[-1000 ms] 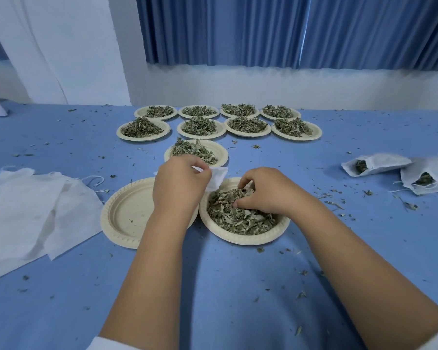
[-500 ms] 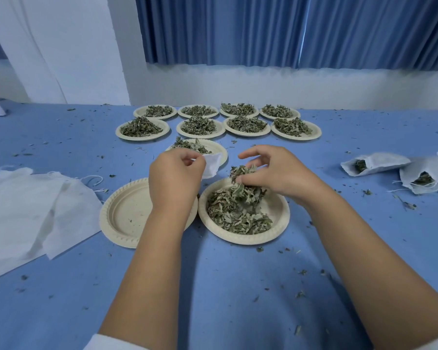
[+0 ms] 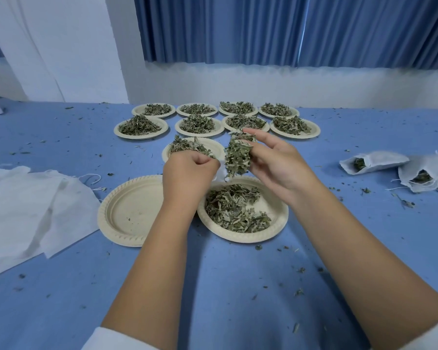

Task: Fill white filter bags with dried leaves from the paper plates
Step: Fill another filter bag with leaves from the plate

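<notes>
Nearest the camera, two bare forearms reach out over the blue counter, which is strewn with leaf crumbs. Just beyond them two paper plates sit side by side: an empty plate on the left and the working plate on the right, its dried leaves thinned toward the right rim. Above these, the left hand has its fingers curled tight, pinching the filter bag, of which only a pale sliver shows beside the knuckles. A second ago the right hand was down in the working plate. It has since risen clear and now holds a clump of leaves between thumb and fingertips, fingers half closed round it, level with and just beside the left hand. That suggests the scoop is done and the load is about to go into the bag's mouth. Behind the hands sits one more heaped plate, then two rows of four plates, making eleven plates, ten with leaves. To the left lies an overlapping pile of empty bags, too layered to count. To the right lie filled bags, seemingly three, one apart and two at the frame edge.
</notes>
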`<state>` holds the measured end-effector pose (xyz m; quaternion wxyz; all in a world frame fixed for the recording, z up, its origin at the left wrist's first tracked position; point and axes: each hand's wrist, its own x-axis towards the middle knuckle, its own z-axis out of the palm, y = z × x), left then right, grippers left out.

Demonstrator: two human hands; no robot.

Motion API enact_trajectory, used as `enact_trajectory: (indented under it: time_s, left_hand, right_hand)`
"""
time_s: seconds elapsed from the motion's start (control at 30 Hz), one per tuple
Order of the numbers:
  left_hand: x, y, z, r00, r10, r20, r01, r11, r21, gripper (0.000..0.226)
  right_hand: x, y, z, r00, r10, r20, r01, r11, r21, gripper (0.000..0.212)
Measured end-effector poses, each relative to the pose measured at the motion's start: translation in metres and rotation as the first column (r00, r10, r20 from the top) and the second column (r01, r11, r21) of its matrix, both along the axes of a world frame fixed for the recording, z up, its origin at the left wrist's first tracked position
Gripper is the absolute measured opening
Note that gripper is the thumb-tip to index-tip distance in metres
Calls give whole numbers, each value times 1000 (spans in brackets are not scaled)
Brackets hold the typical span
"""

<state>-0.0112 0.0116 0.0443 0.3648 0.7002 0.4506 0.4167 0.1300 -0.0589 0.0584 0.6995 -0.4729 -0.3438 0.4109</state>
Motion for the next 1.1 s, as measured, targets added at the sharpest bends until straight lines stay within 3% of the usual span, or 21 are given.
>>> enact_trajectory:
  time_s: [0.17,0.43,0.57,0.73,0.97,1.1]
  left_hand:
    - [1,-3,3,994,-12,107,34,977,-210,20]
    - [1,-2,4,974,72,214,7,937,-348,17]
    - [2,0,3,970,63,234,23,937,-349,24]
    - [5,-3,2,962,32,272,63,940,-336,26]
    - [6,-11,2,961,-14,277,107,940,-325,29]
    - [5,-9,1,964,6,267,91,933,-349,25]
  right_hand:
    - [-6,0,-7,995,-62,-72,63,998,5,31]
    - [-6,-3,-6,973,-65,220,80,995,-61,22]
    - [-4,-4,-8,907,-40,419,95,989,-111,21]
    - [-6,-2,-12,724,-13,690,173,972,-163,24]
    - [-5,1,-18,607,-4,795,184,974,-135,22]
    - [-3,0,-17,601,92,794,107,975,-194,21]
